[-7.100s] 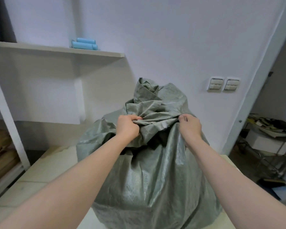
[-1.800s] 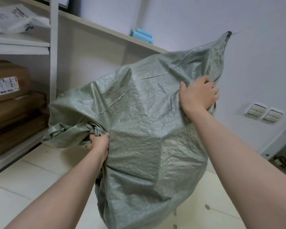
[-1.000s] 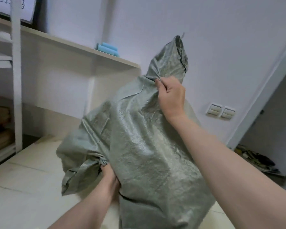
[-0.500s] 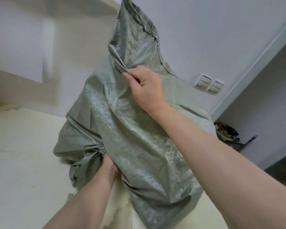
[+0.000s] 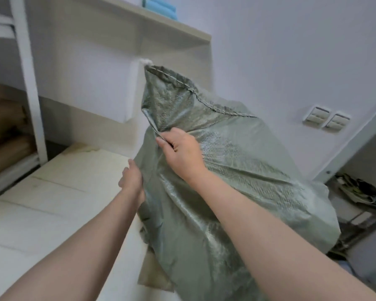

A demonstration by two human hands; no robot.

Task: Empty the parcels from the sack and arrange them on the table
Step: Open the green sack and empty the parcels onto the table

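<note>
Head view: looks down along two bare forearms that reach to the sack.
Sack [image 5: 237,181]: grey-green woven fabric, bulging, its contents hidden; its lower part rests on the table and its stitched end stands up at the top.
Right hand [image 5: 183,153]: on the sack's upper front, just below the stitched end; thumb and fingers pinch a fold of the fabric.
Left hand [image 5: 131,181]: against the sack's left edge; its fingers are hidden behind the fabric, so I cannot tell its grip.
Table [image 5: 52,203]: pale top, under the sack and spreading to its left.
Shelf [image 5: 161,25]: on the wall above and left of the sack; blue rolls [image 5: 161,7] lie on it.
Wall switches [image 5: 326,120]: two, to the right of the sack.
Brown boxes [image 5: 4,127]: far left of the sack, blurred.
</note>
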